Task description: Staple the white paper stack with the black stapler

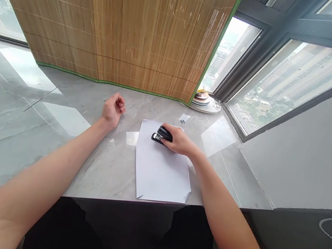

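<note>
Your right hand (pixel 178 142) has its fingers wrapped over the small black stapler (pixel 162 135), which sits at the far edge of the white paper sheets (pixel 161 165), long axis pointing left. Your left hand (pixel 112 111) rests loosely curled and empty on the grey stone tabletop (pixel 59 125), well apart. Stacked plates (pixel 202 99) sit in the far right corner.

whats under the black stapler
The stapler sits on the far end of the white paper, which lies on the grey counter. The right hand covers its rear, so that part is hidden.
</note>
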Tool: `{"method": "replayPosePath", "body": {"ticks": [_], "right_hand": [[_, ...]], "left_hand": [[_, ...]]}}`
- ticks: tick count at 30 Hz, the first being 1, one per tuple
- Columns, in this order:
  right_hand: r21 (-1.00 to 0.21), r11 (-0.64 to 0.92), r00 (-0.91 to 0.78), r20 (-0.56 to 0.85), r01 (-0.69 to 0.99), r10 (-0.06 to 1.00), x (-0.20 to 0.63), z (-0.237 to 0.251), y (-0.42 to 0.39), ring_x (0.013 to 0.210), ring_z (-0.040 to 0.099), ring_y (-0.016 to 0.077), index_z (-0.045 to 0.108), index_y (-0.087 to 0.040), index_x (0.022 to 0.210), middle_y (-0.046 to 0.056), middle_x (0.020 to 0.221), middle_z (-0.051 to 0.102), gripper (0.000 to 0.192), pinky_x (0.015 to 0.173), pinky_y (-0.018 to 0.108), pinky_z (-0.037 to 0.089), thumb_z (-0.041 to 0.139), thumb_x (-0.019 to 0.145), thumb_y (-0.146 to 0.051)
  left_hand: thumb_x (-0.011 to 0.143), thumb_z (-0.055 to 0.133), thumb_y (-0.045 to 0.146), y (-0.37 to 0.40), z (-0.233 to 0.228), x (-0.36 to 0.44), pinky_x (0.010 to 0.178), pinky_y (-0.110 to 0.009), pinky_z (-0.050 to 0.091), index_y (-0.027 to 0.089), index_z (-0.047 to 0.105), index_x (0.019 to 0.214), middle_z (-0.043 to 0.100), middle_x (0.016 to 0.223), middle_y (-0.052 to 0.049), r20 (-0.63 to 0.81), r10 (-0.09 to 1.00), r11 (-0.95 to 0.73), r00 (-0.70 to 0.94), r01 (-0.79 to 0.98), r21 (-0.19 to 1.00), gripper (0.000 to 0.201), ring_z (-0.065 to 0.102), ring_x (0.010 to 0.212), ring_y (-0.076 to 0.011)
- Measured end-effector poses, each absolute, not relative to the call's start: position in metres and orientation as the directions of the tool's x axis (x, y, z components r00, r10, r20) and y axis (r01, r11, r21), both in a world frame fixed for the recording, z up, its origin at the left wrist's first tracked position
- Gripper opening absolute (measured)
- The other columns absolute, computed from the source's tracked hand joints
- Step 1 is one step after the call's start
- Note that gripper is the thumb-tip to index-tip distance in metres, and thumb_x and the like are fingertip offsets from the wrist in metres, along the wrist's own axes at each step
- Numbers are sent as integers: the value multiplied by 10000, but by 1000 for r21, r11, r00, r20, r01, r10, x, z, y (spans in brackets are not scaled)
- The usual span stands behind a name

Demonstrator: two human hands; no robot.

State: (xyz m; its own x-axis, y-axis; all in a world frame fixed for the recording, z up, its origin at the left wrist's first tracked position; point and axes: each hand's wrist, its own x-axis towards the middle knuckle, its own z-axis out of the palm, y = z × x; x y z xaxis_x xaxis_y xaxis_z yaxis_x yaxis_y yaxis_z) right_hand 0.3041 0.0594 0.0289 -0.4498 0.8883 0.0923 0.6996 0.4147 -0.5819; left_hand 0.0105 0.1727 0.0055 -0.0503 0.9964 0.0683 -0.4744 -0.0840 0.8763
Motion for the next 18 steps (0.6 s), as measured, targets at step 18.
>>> {"method": "replayPosePath", "body": {"ticks": [18], "right_hand": [[-919,98,431,270,381,861,457,10,100,558,334,150,303,-288,651,-30,584,316,519,545,357,339,526,921,-671]], "left_hand": [[934,698,470,172,0,9,470,-240,391,213,535,662,437,594,25,109,994,-81,31,-478,875,408,435,469,-84]]}}
